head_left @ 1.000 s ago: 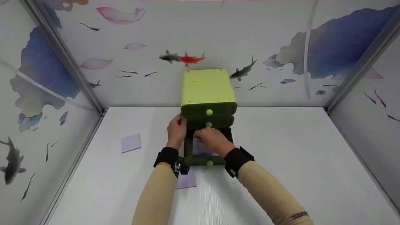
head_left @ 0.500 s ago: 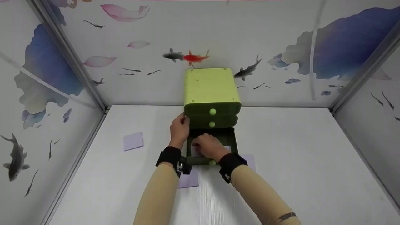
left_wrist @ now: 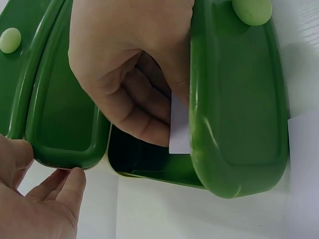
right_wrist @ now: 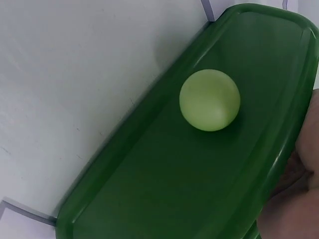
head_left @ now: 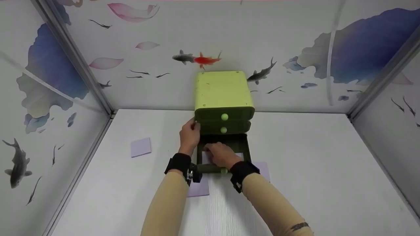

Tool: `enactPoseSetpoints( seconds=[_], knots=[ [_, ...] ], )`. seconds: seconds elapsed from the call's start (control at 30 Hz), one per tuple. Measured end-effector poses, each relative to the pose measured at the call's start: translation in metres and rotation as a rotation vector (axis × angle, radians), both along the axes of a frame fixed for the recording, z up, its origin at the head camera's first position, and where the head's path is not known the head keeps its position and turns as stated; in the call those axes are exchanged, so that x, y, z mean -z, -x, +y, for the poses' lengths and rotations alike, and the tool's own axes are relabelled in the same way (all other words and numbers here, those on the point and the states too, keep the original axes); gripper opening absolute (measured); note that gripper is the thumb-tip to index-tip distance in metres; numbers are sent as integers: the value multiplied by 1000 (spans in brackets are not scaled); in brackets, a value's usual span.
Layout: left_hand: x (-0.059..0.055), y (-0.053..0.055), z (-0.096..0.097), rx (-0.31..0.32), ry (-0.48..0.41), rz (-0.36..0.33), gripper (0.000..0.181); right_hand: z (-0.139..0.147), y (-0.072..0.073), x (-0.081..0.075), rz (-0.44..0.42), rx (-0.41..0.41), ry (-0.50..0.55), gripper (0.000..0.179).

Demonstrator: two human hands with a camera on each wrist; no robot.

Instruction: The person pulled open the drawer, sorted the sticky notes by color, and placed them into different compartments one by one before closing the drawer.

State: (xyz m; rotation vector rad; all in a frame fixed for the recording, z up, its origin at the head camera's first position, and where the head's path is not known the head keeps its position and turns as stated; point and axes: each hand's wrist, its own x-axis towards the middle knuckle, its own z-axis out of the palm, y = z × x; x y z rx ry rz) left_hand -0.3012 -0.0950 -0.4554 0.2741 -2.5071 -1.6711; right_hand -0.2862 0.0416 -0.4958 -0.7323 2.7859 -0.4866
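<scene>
A small drawer cabinet [head_left: 223,88] with a light green top and dark green drawer fronts stands against the back wall. My left hand [head_left: 189,136] holds its left side, thumb and fingers at the edge of the middle drawer front [left_wrist: 65,109]. The bottom drawer [head_left: 248,150] is pulled out. Inside it is my right hand [head_left: 220,154], fingers curled and tips at a thin purple square [left_wrist: 179,124] like a sticky-note pad. The drawer's front panel [right_wrist: 164,164], with its round green knob [right_wrist: 209,99], hides part of that hand and the square.
One purple square [head_left: 141,147] lies on the white table [head_left: 311,170] to the left. Another purple square [head_left: 199,187] lies in front of the cabinet, and a further purple square [head_left: 262,169] to its right, partly behind my right wrist. Painted walls enclose the back and sides.
My right hand has moved slightly toward me inside the open drawer, uncovering more of its back. My left hand keeps its place on the cabinet. The head view has shifted slightly.
</scene>
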Motion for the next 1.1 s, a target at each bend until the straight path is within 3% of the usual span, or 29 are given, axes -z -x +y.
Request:
enactPoseSetpoints(
  seconds=[0.1,0.33,0.7,1.1],
  knots=[
    [0,0,-1,0,-2,-8,39,0,1,2,-45,9,13,28],
    [-1,-2,0,7,1,5,41,4,2,3,-146,16,21,12],
    [-1,-2,-1,8,-5,0,40,11,3,0,-128,-21,42,18],
    [-1,0,-1,15,-29,-40,42,37,2,-19,-97,-55,54,21]
  ],
)
